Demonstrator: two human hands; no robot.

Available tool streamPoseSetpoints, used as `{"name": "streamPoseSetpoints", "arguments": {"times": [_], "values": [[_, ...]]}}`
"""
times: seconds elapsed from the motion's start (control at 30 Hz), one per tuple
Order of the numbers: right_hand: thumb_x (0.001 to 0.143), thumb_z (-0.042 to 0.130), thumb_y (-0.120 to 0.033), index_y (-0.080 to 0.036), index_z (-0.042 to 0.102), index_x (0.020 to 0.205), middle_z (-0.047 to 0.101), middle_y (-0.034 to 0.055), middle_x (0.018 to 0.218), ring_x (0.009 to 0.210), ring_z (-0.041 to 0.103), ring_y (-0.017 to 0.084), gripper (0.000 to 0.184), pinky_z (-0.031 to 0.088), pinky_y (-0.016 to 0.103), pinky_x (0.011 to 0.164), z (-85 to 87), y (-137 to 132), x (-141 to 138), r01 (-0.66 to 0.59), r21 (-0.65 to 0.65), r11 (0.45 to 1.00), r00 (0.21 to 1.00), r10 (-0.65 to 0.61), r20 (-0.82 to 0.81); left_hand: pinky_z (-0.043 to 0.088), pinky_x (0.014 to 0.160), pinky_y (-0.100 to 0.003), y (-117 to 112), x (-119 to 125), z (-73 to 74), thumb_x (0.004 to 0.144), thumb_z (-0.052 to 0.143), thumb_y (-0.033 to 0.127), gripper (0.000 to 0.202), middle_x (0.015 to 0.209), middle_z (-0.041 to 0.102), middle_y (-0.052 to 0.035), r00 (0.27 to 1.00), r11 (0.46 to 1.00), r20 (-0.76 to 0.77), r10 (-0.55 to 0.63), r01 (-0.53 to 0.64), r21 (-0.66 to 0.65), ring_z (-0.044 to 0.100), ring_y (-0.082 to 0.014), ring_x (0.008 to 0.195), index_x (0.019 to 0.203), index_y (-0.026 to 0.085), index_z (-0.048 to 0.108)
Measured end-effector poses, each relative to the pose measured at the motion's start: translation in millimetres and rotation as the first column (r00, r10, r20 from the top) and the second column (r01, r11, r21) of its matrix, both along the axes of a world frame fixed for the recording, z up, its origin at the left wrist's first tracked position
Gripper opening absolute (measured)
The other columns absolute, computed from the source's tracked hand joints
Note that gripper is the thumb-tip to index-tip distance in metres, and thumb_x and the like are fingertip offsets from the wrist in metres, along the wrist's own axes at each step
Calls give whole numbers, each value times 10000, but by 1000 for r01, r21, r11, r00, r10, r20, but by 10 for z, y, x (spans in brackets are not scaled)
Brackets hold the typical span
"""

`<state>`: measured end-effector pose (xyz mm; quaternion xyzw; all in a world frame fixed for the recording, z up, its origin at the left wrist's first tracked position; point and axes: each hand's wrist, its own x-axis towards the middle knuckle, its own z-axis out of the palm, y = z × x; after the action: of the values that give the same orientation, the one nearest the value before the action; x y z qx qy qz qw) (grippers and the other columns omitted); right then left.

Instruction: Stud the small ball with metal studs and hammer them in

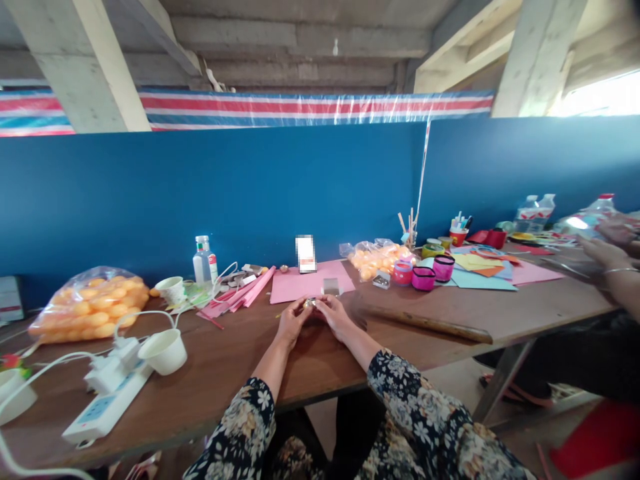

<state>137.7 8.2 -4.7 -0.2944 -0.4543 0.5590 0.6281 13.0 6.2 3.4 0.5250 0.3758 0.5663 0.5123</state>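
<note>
Just in front of the pink sheet [285, 287], my left hand [293, 321] and my right hand [336, 317] meet over the brown table [320, 377]. Their fingertips pinch a small shiny metallic piece [310, 303] between them; it is too small to name. Beyond the hands, a small greyish flat piece [331, 287] lies on the sheet. Propped upright at the sheet's back is a phone-like screen [307, 255], partly blurred. A small round metallic thing [284, 269] sits at the sheet's far left.
At left are a bag of orange balls [100, 303], a white power strip [107, 400] with cables and a paper cup [165, 352]. A wooden stick [430, 323] lies to the right, near tape rolls [423, 278] and coloured paper [483, 279]. Another person's hand [607, 257] is at far right.
</note>
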Motion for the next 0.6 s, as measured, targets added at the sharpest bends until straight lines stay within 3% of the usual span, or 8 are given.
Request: {"name": "streamPoseSetpoints", "arguments": {"times": [0.33,0.6], "values": [[525,723,-362,-137,583,700,641,21,671,614,582,135,318,474,290,656,35,10,17,-3,-69,998,1000,1,-22,437,863,-376,-80,21,71,581,703,293,513,969,658,-72,996,996,57,-70,73,-46,602,-211,893,1053,133,581],[627,634,-435,-149,602,733,629,41,661,590,585,145,307,478,292,571,13,49,2,-23,-162,986,994,6,-109,486,804,-295,30,-49,38,720,588,228,233,935,654,-99,956,981,289,-44,96,-170,617,-156,826,917,107,618]]}}
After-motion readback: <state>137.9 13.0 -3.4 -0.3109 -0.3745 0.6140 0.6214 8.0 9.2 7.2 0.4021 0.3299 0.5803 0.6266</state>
